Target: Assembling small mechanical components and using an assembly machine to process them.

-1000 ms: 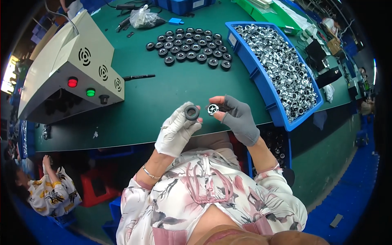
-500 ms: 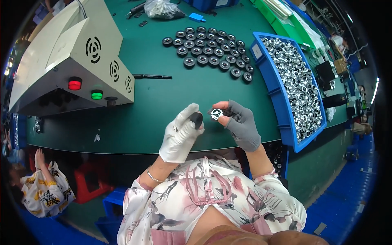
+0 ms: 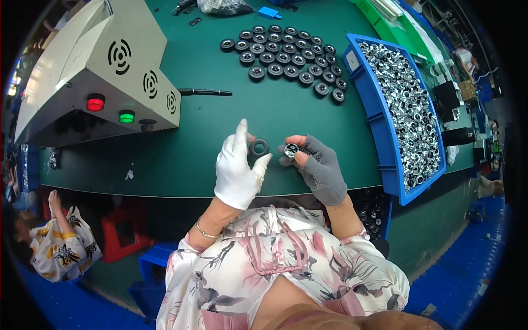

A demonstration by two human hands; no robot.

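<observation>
Fingers of the right hand (image 3: pixel 324 171) clamp the hub (image 3: pixel 291 149), just right of, not touching, the ring (image 3: pixel 259 154) the left hand (image 3: pixel 237 173) pinches.

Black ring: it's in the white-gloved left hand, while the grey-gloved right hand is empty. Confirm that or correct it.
The grey-gloved right hand isn't empty: the head view shows it holding a small silver part. The rest stands: the black ring is in the white-gloved left hand.
</observation>
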